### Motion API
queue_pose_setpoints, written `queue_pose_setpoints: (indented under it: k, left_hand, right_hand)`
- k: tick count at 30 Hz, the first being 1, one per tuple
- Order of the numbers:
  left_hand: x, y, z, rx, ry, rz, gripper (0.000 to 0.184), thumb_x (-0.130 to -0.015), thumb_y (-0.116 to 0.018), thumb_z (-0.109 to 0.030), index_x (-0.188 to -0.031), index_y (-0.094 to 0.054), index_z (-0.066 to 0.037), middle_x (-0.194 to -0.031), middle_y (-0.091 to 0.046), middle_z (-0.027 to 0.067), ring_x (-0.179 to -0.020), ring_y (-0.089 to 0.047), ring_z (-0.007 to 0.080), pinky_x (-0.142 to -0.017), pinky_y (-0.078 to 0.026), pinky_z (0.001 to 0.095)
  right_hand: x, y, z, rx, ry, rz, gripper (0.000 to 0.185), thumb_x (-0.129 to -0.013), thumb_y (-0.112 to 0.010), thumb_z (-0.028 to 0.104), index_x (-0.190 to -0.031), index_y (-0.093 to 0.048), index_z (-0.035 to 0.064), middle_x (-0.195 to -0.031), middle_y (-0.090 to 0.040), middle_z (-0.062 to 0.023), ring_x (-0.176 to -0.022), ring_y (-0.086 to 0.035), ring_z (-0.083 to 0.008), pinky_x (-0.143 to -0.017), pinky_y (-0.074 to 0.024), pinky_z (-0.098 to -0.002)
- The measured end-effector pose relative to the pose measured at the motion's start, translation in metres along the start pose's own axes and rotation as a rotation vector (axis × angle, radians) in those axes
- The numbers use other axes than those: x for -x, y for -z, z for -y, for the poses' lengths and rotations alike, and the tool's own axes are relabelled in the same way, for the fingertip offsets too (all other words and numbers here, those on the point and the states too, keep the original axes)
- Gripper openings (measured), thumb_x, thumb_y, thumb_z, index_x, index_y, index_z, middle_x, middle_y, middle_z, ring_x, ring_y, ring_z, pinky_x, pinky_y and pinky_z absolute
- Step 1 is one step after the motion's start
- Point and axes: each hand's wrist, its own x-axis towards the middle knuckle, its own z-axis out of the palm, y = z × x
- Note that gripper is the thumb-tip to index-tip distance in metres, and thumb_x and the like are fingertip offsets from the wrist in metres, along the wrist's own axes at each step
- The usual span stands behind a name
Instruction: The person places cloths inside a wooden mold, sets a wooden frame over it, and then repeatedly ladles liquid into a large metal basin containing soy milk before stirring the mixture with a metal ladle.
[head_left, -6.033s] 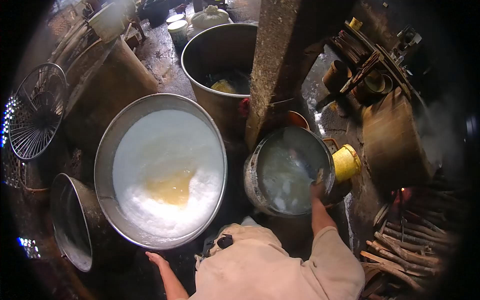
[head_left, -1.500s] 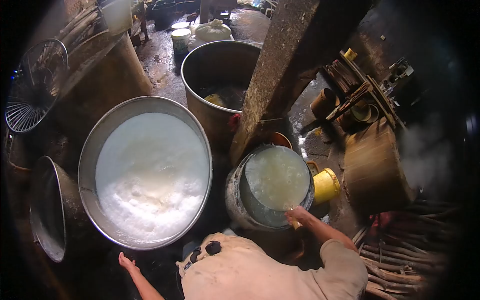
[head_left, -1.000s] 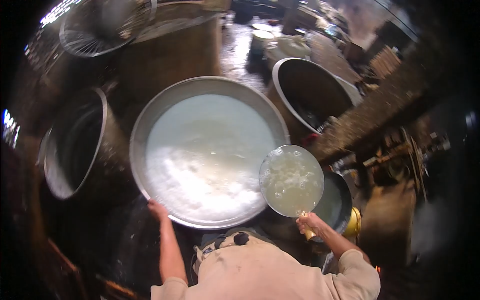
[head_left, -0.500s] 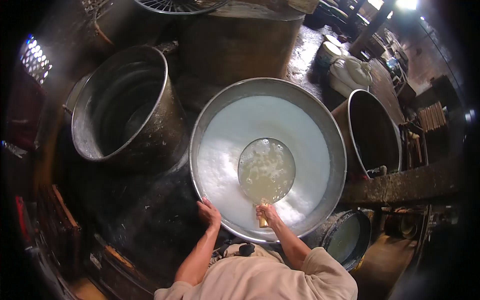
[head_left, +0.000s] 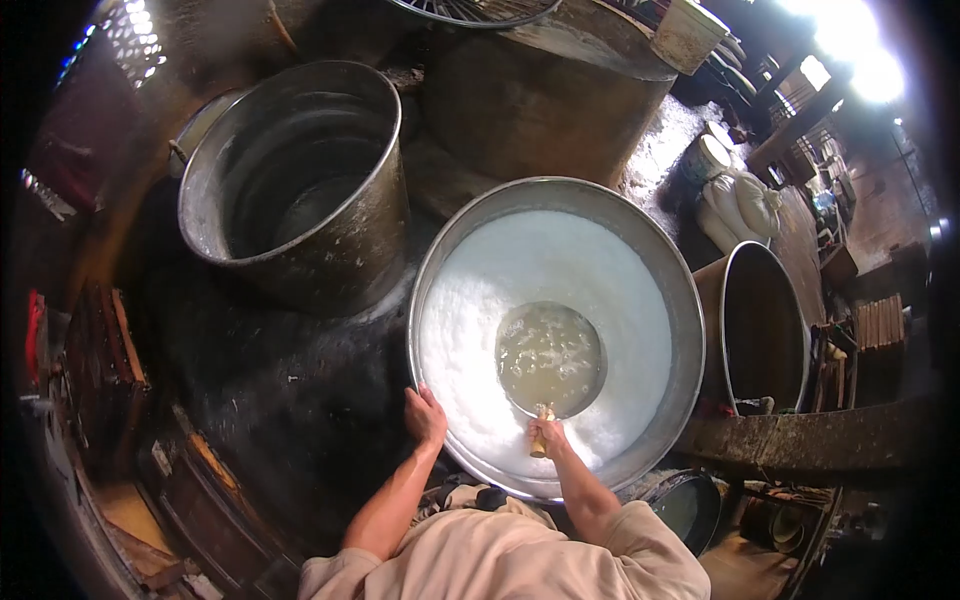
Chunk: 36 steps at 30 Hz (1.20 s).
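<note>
A wide metal vat (head_left: 690,330) full of soft white curd (head_left: 640,300) stands in front of me. My right hand (head_left: 546,434) is wrapped round the short wooden handle (head_left: 539,448) of a large round ladle. The ladle's bowl (head_left: 552,358) sits sunk in the curd, filled with cloudy yellowish liquid that has bubbles and foam on it. At the vat's near left edge, my left hand (head_left: 427,418) holds the metal rim, its fingers curled at the edge and partly hidden.
A deep metal pot (head_left: 390,190) stands on the dark floor to the left. Another tall container (head_left: 722,320) is on the right, beside a ledge (head_left: 830,440). Beyond the vat is a large brown drum (head_left: 540,110). Pale sacks (head_left: 740,205) lie farther back. A liquid-filled barrel (head_left: 690,510) stands low right.
The ladle has sunk lower into the curd, its rim now nearly level with the surface. The view has shifted, so surroundings sit differently. My left hand stays at the vat's rim.
</note>
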Motion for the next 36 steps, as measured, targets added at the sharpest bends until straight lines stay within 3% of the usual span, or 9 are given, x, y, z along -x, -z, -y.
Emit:
queue_pose_setpoints:
  k: [14, 16, 20, 22, 25, 30, 32, 34, 36]
  left_hand:
    - [0.004, -0.003, 0.003, -0.009, 0.054, -0.015, 0.041, -0.094, -0.034, -0.037, -0.096, -0.049, 0.002, -0.09, -0.06, 0.028, -0.085, -0.057, 0.0456, -0.073, -0.044, 0.0518]
    - [0.004, -0.003, 0.006, 0.008, 0.046, 0.001, 0.042, -0.094, -0.034, -0.038, -0.095, -0.049, 0.002, -0.09, -0.06, 0.0281, -0.085, -0.057, 0.0459, -0.073, -0.044, 0.0519]
    - [-0.005, -0.007, 0.016, -0.012, 0.018, 0.033, 0.044, -0.093, -0.036, -0.04, -0.092, -0.051, 0.001, -0.09, -0.06, 0.0286, -0.086, -0.057, 0.0459, -0.075, -0.043, 0.0522]
    - [-0.008, -0.008, 0.019, 0.0, 0.004, 0.043, 0.045, -0.093, -0.037, -0.04, -0.092, -0.052, 0.002, -0.09, -0.06, 0.0289, -0.086, -0.056, 0.0461, -0.076, -0.043, 0.0522]
    - [-0.014, -0.003, 0.025, -0.006, -0.026, 0.137, 0.046, -0.092, -0.038, -0.041, -0.09, -0.054, 0.002, -0.09, -0.059, 0.029, -0.087, -0.056, 0.0465, -0.077, -0.042, 0.0521]
    - [-0.042, 0.042, 0.03, 0.004, -0.164, 0.458, 0.046, -0.086, -0.049, -0.042, -0.084, -0.061, 0.003, -0.084, -0.06, 0.0274, -0.085, -0.057, 0.0456, -0.076, -0.044, 0.0476]
    - [-0.063, 0.062, 0.042, 0.151, -0.164, 0.646, 0.041, -0.084, -0.052, -0.038, -0.089, -0.064, 0.001, -0.08, -0.063, 0.0223, -0.08, -0.062, 0.0368, -0.073, -0.047, 0.0409]
    - [-0.08, 0.065, 0.071, 0.44, -0.07, 0.66, 0.028, -0.084, -0.055, -0.025, -0.094, -0.064, 0.0, -0.079, -0.066, 0.0089, -0.071, -0.063, 0.0152, -0.067, -0.049, 0.0297]
    - [-0.097, 0.08, 0.097, 0.512, -0.026, 0.637, 0.025, -0.084, -0.056, -0.02, -0.098, -0.064, -0.001, -0.084, -0.066, 0.0077, -0.071, -0.062, 0.0143, -0.066, -0.049, 0.0282]
  right_hand:
    - [0.07, 0.192, 0.108, 0.48, 0.389, -0.513, 0.014, -0.071, -0.062, 0.006, -0.065, -0.056, -0.0049, -0.058, -0.055, -0.0111, -0.052, -0.057, -0.0227, -0.044, -0.0431, -0.0369]
    - [0.103, 0.209, 0.141, 0.932, 0.46, -0.732, 0.014, -0.071, -0.061, 0.008, -0.074, -0.058, -0.006, -0.067, -0.059, -0.0152, -0.059, -0.062, -0.0282, -0.052, -0.0482, -0.0393]
    - [0.135, 0.217, 0.192, 0.979, 0.81, -1.07, 0.037, -0.071, -0.057, 0.007, -0.106, -0.047, -0.0009, -0.083, -0.06, -0.0207, -0.063, -0.063, -0.0344, -0.057, -0.0516, -0.0422]
    - [0.206, 0.139, 0.214, 0.884, 1.051, -0.85, 0.039, -0.072, -0.057, 0.006, -0.108, -0.042, 0.0009, -0.078, -0.058, -0.0192, -0.06, -0.061, -0.0337, -0.054, -0.0512, -0.0403]
    - [0.252, 0.032, 0.23, 0.615, 1.01, -0.525, 0.041, -0.071, -0.057, 0.003, -0.109, -0.042, 0.0034, -0.074, -0.056, -0.0174, -0.056, -0.06, -0.0317, -0.05, -0.0502, -0.0386]
    - [0.172, -0.089, 0.248, 1.183, 1.099, -0.649, 0.049, -0.07, -0.062, 0.006, -0.117, -0.048, 0.0034, -0.096, -0.061, -0.0235, -0.091, -0.059, -0.0404, -0.077, -0.0486, -0.0447]
    - [0.134, -0.143, 0.248, 1.266, 1.052, -0.666, 0.049, -0.072, -0.059, 0.008, -0.119, -0.049, 0.0045, -0.102, -0.061, -0.0225, -0.093, -0.06, -0.0381, -0.078, -0.0489, -0.0448]
    - [0.123, -0.199, 0.249, 1.298, 0.96, -0.661, 0.047, -0.071, -0.061, 0.012, -0.116, -0.048, 0.0045, -0.099, -0.061, -0.0236, -0.094, -0.059, -0.0404, -0.079, -0.0475, -0.0474]
    - [0.104, -0.235, 0.249, 1.391, 0.877, -0.661, 0.044, -0.072, -0.06, 0.011, -0.114, -0.049, 0.0046, -0.105, -0.06, -0.0221, -0.099, -0.057, -0.0383, -0.081, -0.0474, -0.046]
